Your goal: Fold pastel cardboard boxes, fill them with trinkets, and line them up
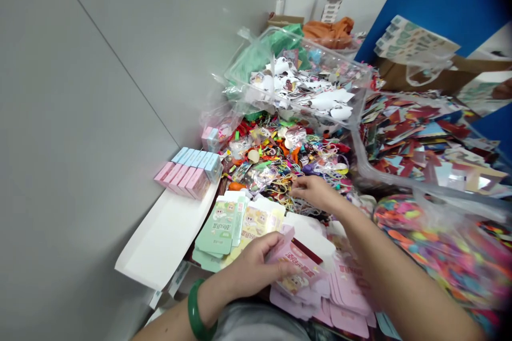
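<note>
Near the bottom centre, my left hand [256,266] is wrapped round a small pink box [298,264] with its top end open and a dark red edge showing inside. My right hand [314,192] reaches over a heap of small colourful trinkets and cords [276,160], its fingers pinched together at the heap; what they hold, if anything, is too small to make out. Flat pink cartons [350,290] lie under and right of the pink box. Green cartons [218,226] and yellow cartons [254,221] lie beyond my left hand.
Pink and blue boxes [192,170] stand in rows on a white board [168,234] at the left, beside a grey wall. Clear bins hold white cutouts [296,85] and reddish card pieces [424,138]. A bag of bright pieces [444,250] lies at the right.
</note>
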Available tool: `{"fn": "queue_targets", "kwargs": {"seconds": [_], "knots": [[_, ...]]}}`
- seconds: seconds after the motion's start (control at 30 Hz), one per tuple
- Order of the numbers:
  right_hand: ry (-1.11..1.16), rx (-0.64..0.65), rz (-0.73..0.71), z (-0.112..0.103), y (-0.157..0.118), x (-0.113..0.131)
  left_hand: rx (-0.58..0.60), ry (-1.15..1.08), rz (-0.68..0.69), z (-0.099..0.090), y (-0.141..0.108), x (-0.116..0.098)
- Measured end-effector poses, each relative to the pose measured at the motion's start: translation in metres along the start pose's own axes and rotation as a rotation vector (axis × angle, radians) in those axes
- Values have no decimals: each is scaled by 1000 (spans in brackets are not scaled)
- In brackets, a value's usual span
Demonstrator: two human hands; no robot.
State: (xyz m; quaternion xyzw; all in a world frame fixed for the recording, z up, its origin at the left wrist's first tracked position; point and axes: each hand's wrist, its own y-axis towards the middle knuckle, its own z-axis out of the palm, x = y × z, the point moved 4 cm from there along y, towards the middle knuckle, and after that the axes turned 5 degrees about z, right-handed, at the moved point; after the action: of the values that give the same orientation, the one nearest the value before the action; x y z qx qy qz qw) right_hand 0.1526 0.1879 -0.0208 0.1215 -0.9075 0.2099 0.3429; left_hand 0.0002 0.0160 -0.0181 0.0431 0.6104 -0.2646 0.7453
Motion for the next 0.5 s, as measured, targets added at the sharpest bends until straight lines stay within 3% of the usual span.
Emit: {"fn": "queue_targets", "kwargs": {"seconds": [0.13, 0.27, 0.5], "knots": [[78, -31, 18, -28, -9, 1, -22, -15, -5, -3, 1, -1], [300, -95, 54, -53, -22, 5, -33, -33, -2, -2, 3, -4], [692, -172, -15, -73, -31, 5, -47, -145, 29, 2, 8, -3]]}}
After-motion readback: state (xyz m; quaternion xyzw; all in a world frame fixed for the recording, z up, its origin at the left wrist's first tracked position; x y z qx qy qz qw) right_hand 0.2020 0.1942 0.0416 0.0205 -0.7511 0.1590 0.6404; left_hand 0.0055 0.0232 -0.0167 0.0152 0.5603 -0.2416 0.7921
